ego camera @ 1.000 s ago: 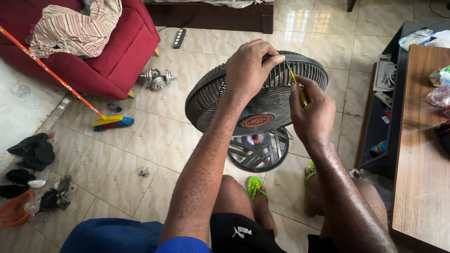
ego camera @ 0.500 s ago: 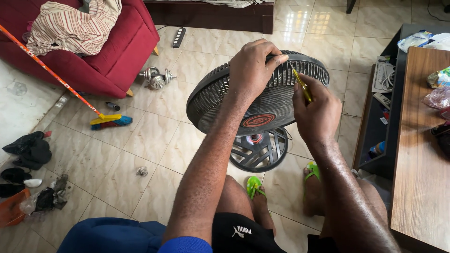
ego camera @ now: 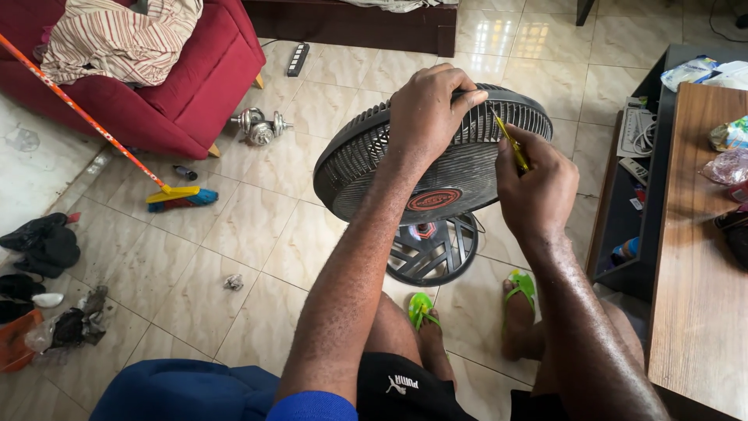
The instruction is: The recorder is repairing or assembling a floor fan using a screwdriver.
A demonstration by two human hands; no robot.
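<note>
grey fan guard (ego camera: 405, 168) gripped by left hand (ego camera: 427, 113), yellow screwdriver (ego camera: 510, 142) in right hand (ego camera: 539, 183).

the left hand (ego camera: 427, 109) grips the top rim of a dark fan grille (ego camera: 374, 168). the right hand (ego camera: 538, 183) holds a yellow screwdriver (ego camera: 510, 142) against that rim, above the round base (ego camera: 433, 251) on the tiled floor (ego camera: 257, 234).

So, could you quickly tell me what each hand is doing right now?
Left hand: closed, gripping the fan grille rim.
Right hand: closed on a yellow screwdriver.
</note>
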